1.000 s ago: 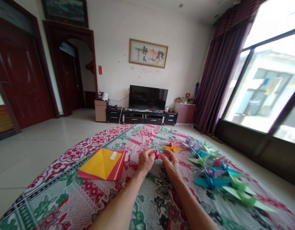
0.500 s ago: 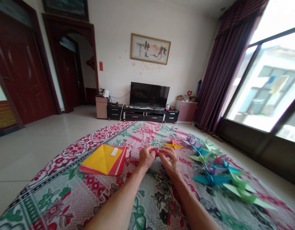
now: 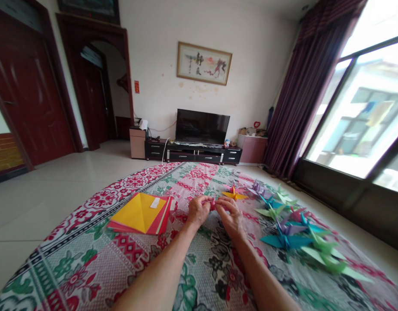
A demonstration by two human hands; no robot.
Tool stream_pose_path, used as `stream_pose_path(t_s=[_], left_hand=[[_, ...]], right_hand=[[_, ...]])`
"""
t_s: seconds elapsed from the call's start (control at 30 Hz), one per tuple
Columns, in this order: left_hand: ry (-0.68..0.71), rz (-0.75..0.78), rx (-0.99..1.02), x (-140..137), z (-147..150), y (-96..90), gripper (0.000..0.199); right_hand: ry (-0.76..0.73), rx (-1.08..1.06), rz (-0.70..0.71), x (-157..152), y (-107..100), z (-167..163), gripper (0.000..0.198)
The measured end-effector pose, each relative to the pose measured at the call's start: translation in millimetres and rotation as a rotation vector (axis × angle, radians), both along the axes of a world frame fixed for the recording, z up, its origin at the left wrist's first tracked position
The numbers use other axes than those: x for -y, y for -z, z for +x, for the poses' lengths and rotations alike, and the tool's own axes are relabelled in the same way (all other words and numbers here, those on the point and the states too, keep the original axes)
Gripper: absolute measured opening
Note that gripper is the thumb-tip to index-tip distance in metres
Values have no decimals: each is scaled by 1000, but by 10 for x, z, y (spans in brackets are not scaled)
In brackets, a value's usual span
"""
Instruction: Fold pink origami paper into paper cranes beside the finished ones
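Note:
My left hand (image 3: 199, 209) and my right hand (image 3: 229, 214) meet over the middle of the table, fingers pinched on a small pink folded paper (image 3: 212, 204). Most of that paper is hidden by my fingertips, so its exact shape does not show. Just beyond my right hand stands a yellow paper crane (image 3: 234, 195). A stack of square paper sheets (image 3: 137, 214), yellow on top and red below, lies to the left of my left hand, with a small white piece (image 3: 155, 202) on it.
Several paper cranes in blue (image 3: 285, 240), green (image 3: 326, 255) and purple (image 3: 257, 188) crowd the right side of the table. A patterned cloth (image 3: 89, 268) covers the table. Beyond its far edge stand a low black cabinet (image 3: 186, 156) and a television (image 3: 203, 127).
The view has tilted very slightly. Both hands stay in nearly the same place, still pinching the pink paper; the cranes and the stack have not moved.

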State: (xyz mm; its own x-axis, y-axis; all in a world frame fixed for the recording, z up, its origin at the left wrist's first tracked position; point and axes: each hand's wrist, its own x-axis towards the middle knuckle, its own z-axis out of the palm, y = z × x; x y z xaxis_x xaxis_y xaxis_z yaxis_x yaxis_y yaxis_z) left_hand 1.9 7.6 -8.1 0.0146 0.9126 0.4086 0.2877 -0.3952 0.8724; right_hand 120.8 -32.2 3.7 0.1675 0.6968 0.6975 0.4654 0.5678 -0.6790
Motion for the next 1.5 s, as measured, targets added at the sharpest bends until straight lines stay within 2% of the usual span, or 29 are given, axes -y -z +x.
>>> stream_pose_path(t_s=[0.23, 0.43, 0.67, 0.9, 1.23, 1.5], left_hand=[[19, 16, -41, -12, -5, 21, 26], [22, 80, -145, 46, -32, -36, 24], [72, 122, -178, 128, -52, -123, 17], [95, 154, -173, 123, -52, -129, 15], [187, 141, -128, 88, -55, -109, 18], [182, 93, -138, 106, -43, -130, 17]], right_hand=[[3, -16, -13, -6, 3, -3, 12], [1, -27, 2, -32, 38, 11, 12], [2, -30, -4, -30, 35, 12, 12], [2, -24, -24, -41, 43, 29, 13], [20, -52, -51, -56, 53, 61, 12], [2, -52, -53, -63, 70, 89, 13]])
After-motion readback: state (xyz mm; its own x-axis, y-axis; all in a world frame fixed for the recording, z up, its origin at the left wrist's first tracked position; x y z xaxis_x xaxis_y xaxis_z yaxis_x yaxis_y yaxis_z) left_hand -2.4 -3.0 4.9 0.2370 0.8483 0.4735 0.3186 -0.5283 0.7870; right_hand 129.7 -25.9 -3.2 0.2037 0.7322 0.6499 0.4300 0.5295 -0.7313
